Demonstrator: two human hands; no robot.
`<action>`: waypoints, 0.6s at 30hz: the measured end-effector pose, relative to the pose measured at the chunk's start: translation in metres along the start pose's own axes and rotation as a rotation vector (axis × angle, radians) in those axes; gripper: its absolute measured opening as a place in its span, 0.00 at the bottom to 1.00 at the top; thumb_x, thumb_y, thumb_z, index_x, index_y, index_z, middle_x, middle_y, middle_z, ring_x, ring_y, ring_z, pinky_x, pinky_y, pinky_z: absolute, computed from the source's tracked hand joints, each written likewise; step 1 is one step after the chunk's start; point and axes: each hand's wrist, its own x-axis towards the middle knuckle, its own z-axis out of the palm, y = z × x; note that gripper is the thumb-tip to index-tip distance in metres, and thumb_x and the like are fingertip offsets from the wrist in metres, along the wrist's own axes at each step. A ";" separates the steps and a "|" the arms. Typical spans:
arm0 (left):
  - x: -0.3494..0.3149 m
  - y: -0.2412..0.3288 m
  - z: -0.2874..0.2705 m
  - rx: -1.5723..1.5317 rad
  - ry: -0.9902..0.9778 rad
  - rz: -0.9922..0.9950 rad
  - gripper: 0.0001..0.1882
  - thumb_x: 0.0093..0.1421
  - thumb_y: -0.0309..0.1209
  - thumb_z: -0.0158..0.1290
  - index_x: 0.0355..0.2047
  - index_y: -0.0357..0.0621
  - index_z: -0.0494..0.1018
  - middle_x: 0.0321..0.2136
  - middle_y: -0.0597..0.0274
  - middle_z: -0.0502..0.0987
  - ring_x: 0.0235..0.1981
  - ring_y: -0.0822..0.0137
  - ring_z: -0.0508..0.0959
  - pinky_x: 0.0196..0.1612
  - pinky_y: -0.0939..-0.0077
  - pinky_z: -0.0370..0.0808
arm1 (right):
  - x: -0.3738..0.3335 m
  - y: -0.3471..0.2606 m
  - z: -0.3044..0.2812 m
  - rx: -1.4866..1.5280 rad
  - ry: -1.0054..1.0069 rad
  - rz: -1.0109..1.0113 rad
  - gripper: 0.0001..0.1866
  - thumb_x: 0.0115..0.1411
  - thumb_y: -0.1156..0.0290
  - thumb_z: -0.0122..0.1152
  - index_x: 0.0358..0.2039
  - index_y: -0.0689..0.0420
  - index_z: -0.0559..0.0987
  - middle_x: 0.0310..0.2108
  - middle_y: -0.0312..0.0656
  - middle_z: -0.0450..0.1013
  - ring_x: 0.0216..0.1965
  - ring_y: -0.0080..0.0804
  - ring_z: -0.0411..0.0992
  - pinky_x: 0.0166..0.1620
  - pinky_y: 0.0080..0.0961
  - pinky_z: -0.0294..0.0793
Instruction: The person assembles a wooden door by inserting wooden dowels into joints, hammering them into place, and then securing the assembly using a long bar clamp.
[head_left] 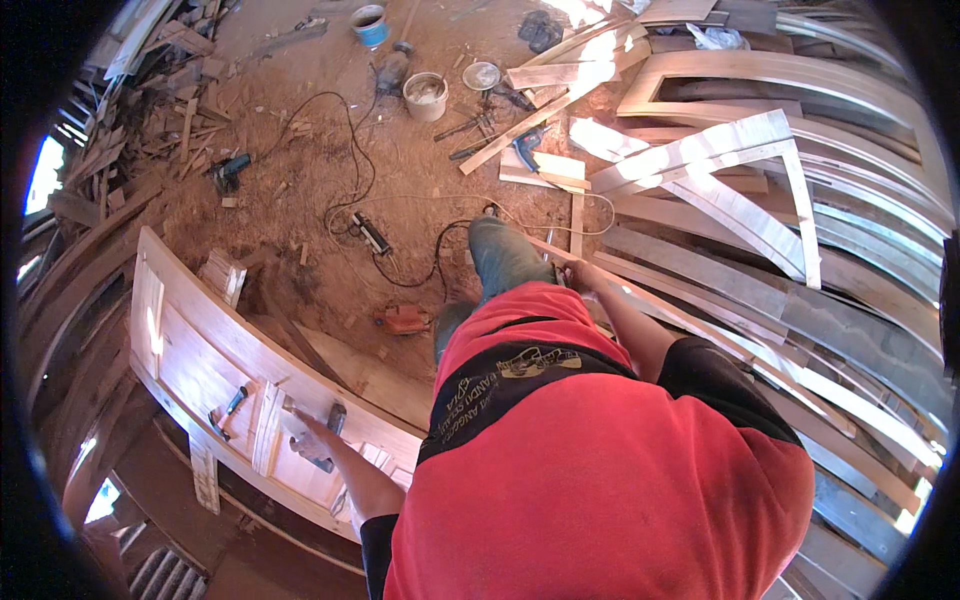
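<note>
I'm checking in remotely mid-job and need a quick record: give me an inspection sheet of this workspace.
Surface: sawdust-covered floor.
Job's things: pale wooden door panel at left; thin wooden strip at right.
Clutter: two buckets, offcuts, hand tools, stacked curved frames.
Grippers: left hand rests on the panel beside a dark tool; right hand on the strip, grip unclear.
Cables: black cord looping to a power strip.
Surroundings: scrap timber piled at left.

Sawdust-covered floor (330,250) — black cables (355,160), perhaps plastic buckets (425,95), loose planks (545,105)
</note>
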 end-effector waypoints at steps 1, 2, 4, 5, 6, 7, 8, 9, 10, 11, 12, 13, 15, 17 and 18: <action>0.004 0.007 0.015 0.018 -0.010 0.070 0.51 0.50 0.72 0.53 0.60 0.42 0.64 0.50 0.46 0.70 0.54 0.44 0.71 0.53 0.45 0.69 | 0.006 0.011 -0.004 0.015 -0.003 0.006 0.15 0.56 0.66 0.60 0.45 0.53 0.80 0.37 0.59 0.78 0.40 0.55 0.78 0.43 0.45 0.76; 0.007 0.012 0.030 0.036 -0.019 0.140 0.50 0.50 0.71 0.53 0.59 0.42 0.65 0.50 0.46 0.70 0.53 0.44 0.71 0.53 0.45 0.69 | 0.013 0.023 -0.009 0.029 -0.005 0.011 0.15 0.56 0.65 0.60 0.45 0.52 0.81 0.36 0.59 0.78 0.40 0.55 0.78 0.43 0.45 0.76; 0.023 -0.012 0.041 0.066 0.033 0.198 0.49 0.51 0.71 0.52 0.58 0.41 0.65 0.50 0.46 0.71 0.53 0.44 0.71 0.53 0.44 0.69 | 0.032 -0.010 -0.028 -0.055 -0.011 -0.038 0.16 0.55 0.64 0.61 0.44 0.51 0.81 0.36 0.56 0.79 0.41 0.54 0.78 0.43 0.45 0.77; 0.024 -0.011 0.049 0.089 0.039 0.249 0.49 0.52 0.71 0.52 0.58 0.41 0.66 0.49 0.45 0.71 0.53 0.43 0.72 0.52 0.44 0.69 | 0.038 -0.011 -0.035 -0.053 0.011 -0.077 0.16 0.55 0.63 0.61 0.45 0.51 0.81 0.35 0.55 0.79 0.40 0.54 0.79 0.43 0.45 0.77; 0.024 -0.008 0.056 0.111 0.047 0.297 0.48 0.52 0.70 0.52 0.57 0.40 0.66 0.49 0.45 0.71 0.53 0.43 0.72 0.52 0.44 0.69 | 0.049 -0.012 -0.044 -0.052 0.033 -0.118 0.17 0.55 0.63 0.61 0.45 0.51 0.80 0.35 0.54 0.80 0.40 0.54 0.79 0.43 0.45 0.77; 0.021 -0.002 0.060 0.134 0.052 0.344 0.48 0.52 0.70 0.52 0.57 0.40 0.67 0.49 0.45 0.71 0.53 0.43 0.72 0.52 0.44 0.69 | 0.062 -0.010 -0.053 -0.053 0.053 -0.158 0.17 0.55 0.62 0.60 0.45 0.51 0.80 0.35 0.53 0.80 0.39 0.53 0.79 0.42 0.45 0.77; -0.002 0.006 0.066 0.159 0.223 0.430 0.41 0.58 0.64 0.51 0.53 0.37 0.68 0.48 0.44 0.72 0.50 0.43 0.73 0.52 0.44 0.69 | 0.075 -0.016 -0.064 -0.093 0.087 -0.145 0.16 0.56 0.60 0.59 0.42 0.53 0.81 0.35 0.53 0.80 0.38 0.52 0.79 0.41 0.44 0.77; -0.029 0.011 0.069 0.105 0.238 0.519 0.39 0.59 0.62 0.52 0.53 0.36 0.68 0.48 0.43 0.73 0.50 0.43 0.73 0.52 0.44 0.69 | 0.088 -0.022 -0.075 -0.088 0.054 -0.109 0.16 0.56 0.60 0.58 0.41 0.53 0.81 0.35 0.53 0.80 0.38 0.52 0.79 0.41 0.44 0.77; -0.052 0.017 0.074 0.054 0.259 0.614 0.38 0.60 0.60 0.52 0.53 0.34 0.68 0.48 0.42 0.73 0.49 0.42 0.72 0.52 0.45 0.69 | 0.093 -0.042 -0.098 -0.074 0.019 -0.071 0.15 0.56 0.59 0.58 0.39 0.54 0.82 0.35 0.53 0.79 0.37 0.52 0.79 0.41 0.44 0.77; -0.078 0.023 0.079 0.004 0.278 0.709 0.36 0.62 0.57 0.53 0.53 0.33 0.68 0.47 0.41 0.73 0.48 0.41 0.72 0.53 0.45 0.69 | 0.101 -0.053 -0.117 -0.060 -0.018 -0.033 0.15 0.56 0.59 0.57 0.37 0.54 0.82 0.34 0.53 0.79 0.37 0.51 0.79 0.41 0.44 0.77; -0.110 0.027 0.088 0.023 0.126 0.801 0.33 0.62 0.53 0.54 0.51 0.33 0.69 0.46 0.40 0.73 0.46 0.40 0.73 0.52 0.47 0.70 | 0.117 -0.046 -0.127 -0.094 0.040 -0.031 0.13 0.55 0.60 0.56 0.31 0.55 0.83 0.31 0.54 0.79 0.36 0.53 0.79 0.40 0.46 0.76; -0.144 0.035 0.096 0.052 -0.033 0.897 0.30 0.63 0.49 0.55 0.50 0.32 0.70 0.44 0.39 0.73 0.44 0.39 0.73 0.51 0.49 0.70 | 0.142 -0.030 -0.126 -0.107 0.055 -0.042 0.13 0.55 0.61 0.56 0.31 0.55 0.83 0.31 0.54 0.79 0.36 0.53 0.79 0.40 0.47 0.76; -0.224 0.050 0.109 -0.002 -0.618 0.823 0.25 0.60 0.42 0.58 0.46 0.29 0.73 0.41 0.35 0.76 0.44 0.42 0.76 0.50 0.55 0.73 | 0.192 0.004 -0.120 -0.127 0.071 -0.059 0.13 0.54 0.61 0.55 0.31 0.55 0.83 0.31 0.54 0.79 0.36 0.55 0.79 0.41 0.48 0.76; -0.284 0.036 0.116 0.132 -1.080 0.726 0.27 0.63 0.44 0.55 0.52 0.32 0.72 0.45 0.36 0.76 0.47 0.45 0.77 0.51 0.57 0.73 | 0.240 0.019 -0.120 -0.133 -0.036 0.020 0.13 0.55 0.62 0.55 0.33 0.54 0.83 0.35 0.54 0.79 0.39 0.55 0.78 0.43 0.48 0.76; -0.314 0.040 0.114 -0.034 -1.246 0.682 0.27 0.64 0.44 0.53 0.53 0.34 0.71 0.47 0.36 0.76 0.48 0.46 0.76 0.52 0.57 0.72 | 0.271 0.027 -0.124 -0.131 -0.079 0.071 0.13 0.56 0.62 0.54 0.34 0.53 0.82 0.37 0.54 0.79 0.40 0.55 0.78 0.45 0.48 0.76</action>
